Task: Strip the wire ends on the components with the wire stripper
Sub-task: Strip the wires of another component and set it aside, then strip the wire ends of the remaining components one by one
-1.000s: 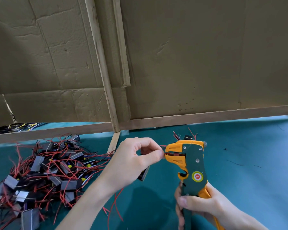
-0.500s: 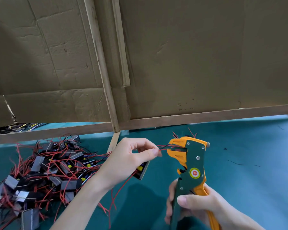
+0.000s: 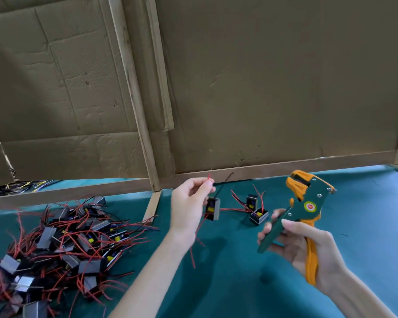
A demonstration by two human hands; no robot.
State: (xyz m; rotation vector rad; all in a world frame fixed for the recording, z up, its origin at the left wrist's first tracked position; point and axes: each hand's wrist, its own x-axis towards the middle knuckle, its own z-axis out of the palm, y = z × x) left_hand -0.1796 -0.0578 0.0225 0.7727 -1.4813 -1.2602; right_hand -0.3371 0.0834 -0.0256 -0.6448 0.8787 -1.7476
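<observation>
A wall of creased cardboard (image 3: 262, 88) braced with wooden strips (image 3: 133, 88) stands along the back edge of the bench (image 3: 365, 226), which is covered in green cloth. My left grip (image 3: 189, 207) is raised over the middle of the bench, thumb and forefinger pinched together on a red wire (image 3: 209, 176) whose tip pokes up above them. The component (image 3: 213, 208) it belongs to dangles just below the fingers, clear of the cloth. My right grip (image 3: 308, 246) is clamped round the handles of the wire stripper (image 3: 308, 203). The tool is tilted with its orange head up and to the left, well apart from the wire and biting on nothing.

Two more components (image 3: 255, 210) sit close together near the back edge, between my grips, and I judge those to be the finished ones. Their wire ends are too small for me to tell if they are bare. A big tangled pile (image 3: 62, 239) of components with red and black wires fills the left end of the bench, so I reckon most of the job is ahead. The one in hand looks to be between cuts
</observation>
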